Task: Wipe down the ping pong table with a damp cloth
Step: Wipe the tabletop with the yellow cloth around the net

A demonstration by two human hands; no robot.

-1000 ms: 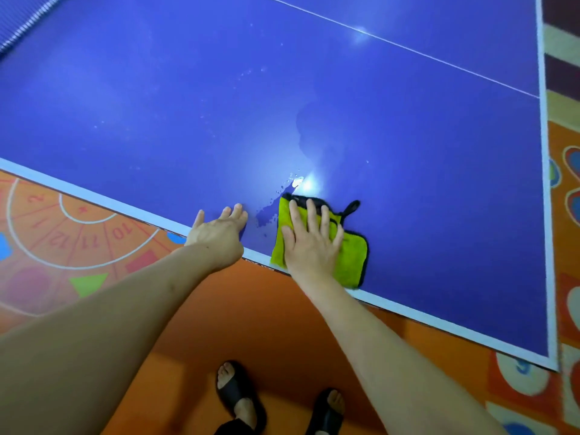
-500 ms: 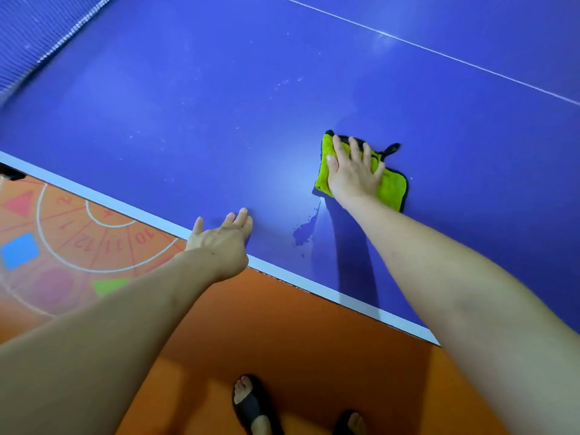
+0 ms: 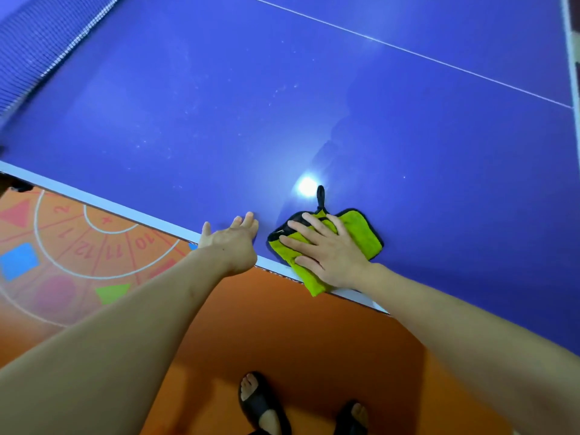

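— What is nearest to you?

— My two feet in black sandals (image 3: 260, 406), on the orange floor (image 3: 314, 340). To my left the floor has a painted game (image 3: 94, 246): white arcs, the numbers 10, 11, 12, and shapes in blue, green and red.

— And your hands?

— My left hand (image 3: 230, 246) rests on the near edge of the ping pong table (image 3: 219, 120). The fingers are straight and relaxed, and they hold nothing. My right hand (image 3: 326, 251) lies flat on the cloth (image 3: 361, 233) with the fingers spread wide and presses it on the table.

— Where is the cloth exactly?

— At the near edge, just beside my left hand but apart from it. It is yellow-green with a black border and a black loop (image 3: 320, 197) that points away from me. One corner hangs a little over the white edge line (image 3: 125, 210).

— How is the surface?

— Dark blue, with small pale specks. Just behind the loop a bright reflection of a lamp (image 3: 307, 185) shines, and around it the surface looks glossy. Further away a thin white line (image 3: 408, 51) crosses the table. At the far left is the net (image 3: 37, 42), and at the far right the white end line (image 3: 569, 42).
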